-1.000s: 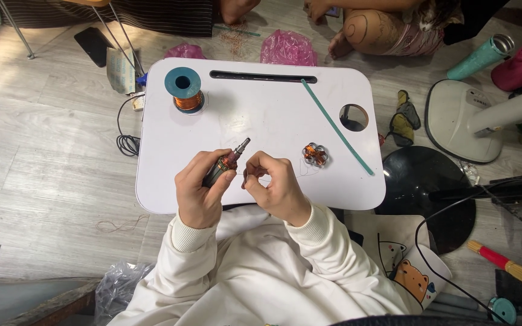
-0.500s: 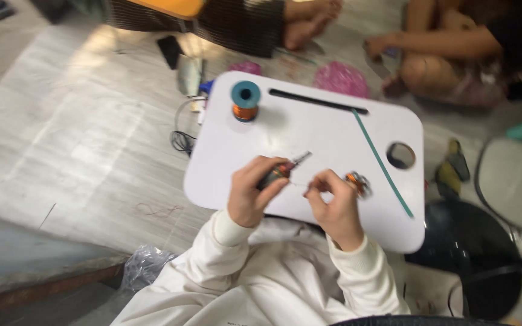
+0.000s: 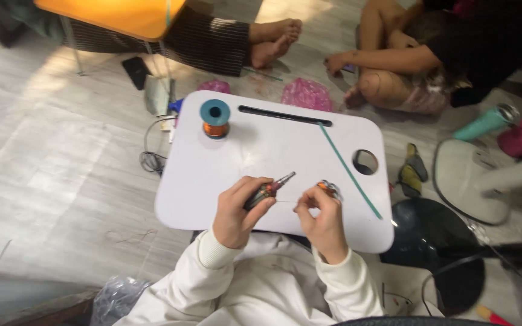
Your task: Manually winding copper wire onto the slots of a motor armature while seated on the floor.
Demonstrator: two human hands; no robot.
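Gripping a slim pen-shaped tool (image 3: 268, 188) with a dark body and a metal tip, the left hand (image 3: 240, 211) is closed around the tool's rear half near the front edge of the white lap tray (image 3: 237, 163). The tool lies tilted, its tip pointing up and to the right, towards the tray's middle. The right hand (image 3: 321, 220) sits just beside it at the same front edge, its thumb and forefinger pinched together; a very fine wire (image 3: 288, 201) appears to run from that pinch to the tool, though it is too thin to tell exactly where it ends. Just behind the right hand's fingertips lies a small orange and silver part (image 3: 328, 188), close to or touching the fingers; I cannot tell which.

Both forearms are in cream sleeves (image 3: 212, 265) and cross the tray's front edge.

Near the tray's back left corner stands a spool of copper wire (image 3: 215, 119) with a teal top, upright and well apart from the hands. A long dark slot (image 3: 285, 115) runs along the back edge. A thin green stick (image 3: 350, 171) lies slantwise from the right end of that slot to the tray's right front part. A round hole (image 3: 365, 162) is cut near the right edge, just beyond the stick.

On the floor beyond the tray sit other people, bare feet (image 3: 273, 42) showing, with two pink plastic bags (image 3: 307, 94) near the back edge.
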